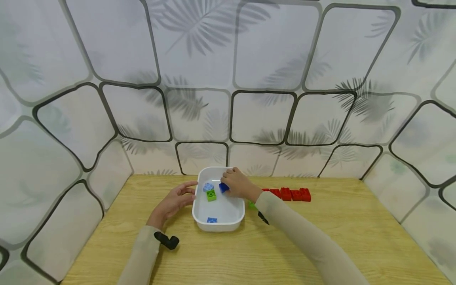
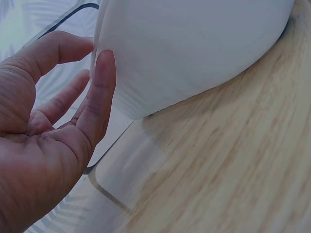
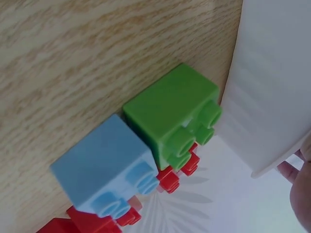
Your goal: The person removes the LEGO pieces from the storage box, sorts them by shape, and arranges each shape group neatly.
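Note:
A white tray (image 1: 218,227) stands on the table, with its outer wall (image 2: 194,43) large in the left wrist view. My left hand (image 1: 174,202) is at the tray's left side; its lightly bent fingers (image 2: 103,73) touch the rim. My right hand (image 1: 238,183) reaches over the right rim and pinches a dark blue toy brick (image 1: 223,187) inside the tray; its fingertips are partly hidden. Also in the tray lie a light blue brick (image 1: 208,187), a lime green brick (image 1: 211,195) and another light blue brick (image 1: 211,220) near the front wall.
Right of the tray, several red bricks (image 1: 286,194) line up near the back of the wooden table (image 1: 228,257). Beside them, under my right forearm, are a green brick (image 3: 170,107) and a light blue brick (image 3: 104,162). A patterned curtain (image 1: 263,118) hangs behind.

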